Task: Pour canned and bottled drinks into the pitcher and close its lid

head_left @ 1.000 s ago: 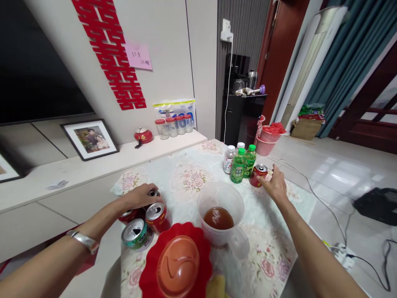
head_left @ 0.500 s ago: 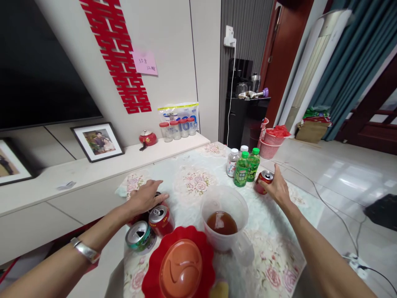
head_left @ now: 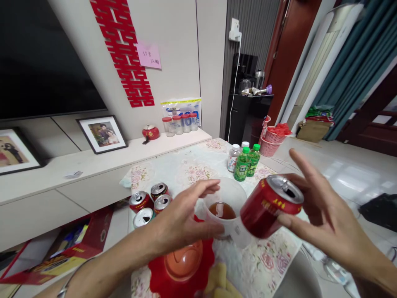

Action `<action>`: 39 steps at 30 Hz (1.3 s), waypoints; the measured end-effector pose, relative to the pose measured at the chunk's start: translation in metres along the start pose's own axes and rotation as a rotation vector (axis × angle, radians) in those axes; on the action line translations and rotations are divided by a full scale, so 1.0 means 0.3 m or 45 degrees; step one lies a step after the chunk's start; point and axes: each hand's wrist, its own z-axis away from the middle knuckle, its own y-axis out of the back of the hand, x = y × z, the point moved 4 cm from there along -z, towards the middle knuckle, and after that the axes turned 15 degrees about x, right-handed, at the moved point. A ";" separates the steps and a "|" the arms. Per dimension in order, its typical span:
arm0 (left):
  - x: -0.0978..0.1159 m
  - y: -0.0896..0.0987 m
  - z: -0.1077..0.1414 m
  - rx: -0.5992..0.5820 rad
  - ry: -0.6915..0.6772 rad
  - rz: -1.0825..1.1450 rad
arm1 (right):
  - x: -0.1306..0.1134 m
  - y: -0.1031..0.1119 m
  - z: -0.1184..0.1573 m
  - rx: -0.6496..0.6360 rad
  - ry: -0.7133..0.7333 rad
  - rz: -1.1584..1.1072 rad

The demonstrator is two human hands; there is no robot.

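My right hand (head_left: pixel 328 219) holds an opened red can (head_left: pixel 269 205), tilted and raised over the table's right side. Left of it my left hand (head_left: pixel 192 219) is empty, thumb and fingers apart, in front of a translucent pitcher (head_left: pixel 234 192) with brown liquid (head_left: pixel 221 210) in it. Several opened cans stand together at the left, among them a red one (head_left: pixel 141 201) and a green one (head_left: pixel 143 217). Below my left hand lies a red scalloped tray (head_left: pixel 158 275) with an orange lid (head_left: pixel 183 261), partly hidden by my hand.
Bottles with green caps (head_left: pixel 242 165) and white caps (head_left: pixel 233 157) stand at the back right of the flowered tablecloth (head_left: pixel 198 171). Behind are a white cabinet (head_left: pixel 136 147) with framed photos and red-lidded jars (head_left: pixel 177 124). Yellow pieces (head_left: pixel 220 279) lie near the front edge.
My right hand has lifted the red can off the table and brought it nearer. My left hand has moved right, away from the cans, towards the pitcher. The view has shifted slightly.
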 end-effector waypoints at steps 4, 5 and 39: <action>0.057 -0.089 0.058 -0.240 0.069 0.475 | -0.145 -0.094 0.046 -0.244 0.060 -0.342; 0.060 -0.104 0.073 -0.292 0.096 0.559 | -0.165 -0.116 0.052 -0.298 0.060 -0.411; -0.015 0.114 -0.139 -0.066 -0.100 -0.713 | 0.129 -0.407 0.449 0.211 -0.659 -0.263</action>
